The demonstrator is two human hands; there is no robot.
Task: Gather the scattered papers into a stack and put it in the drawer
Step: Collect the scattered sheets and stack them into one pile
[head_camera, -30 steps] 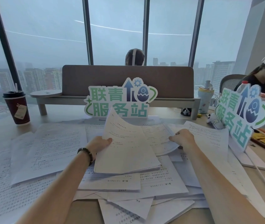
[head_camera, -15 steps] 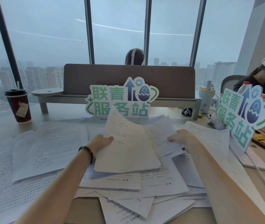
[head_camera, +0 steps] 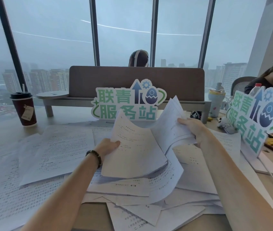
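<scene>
With the left hand [head_camera: 110, 145] gripping the thick white printed stack [head_camera: 132, 152] and the right hand [head_camera: 194, 130] clutching curled loose sheets [head_camera: 172, 124], lay these squarely on top, edges aligned.

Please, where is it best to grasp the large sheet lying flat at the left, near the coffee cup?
Probably by its near right corner, coming from the right: the large sheet lies flat, and that edge sits on top of neighbouring papers, nearest the left hand, which already holds a bundle.
</scene>
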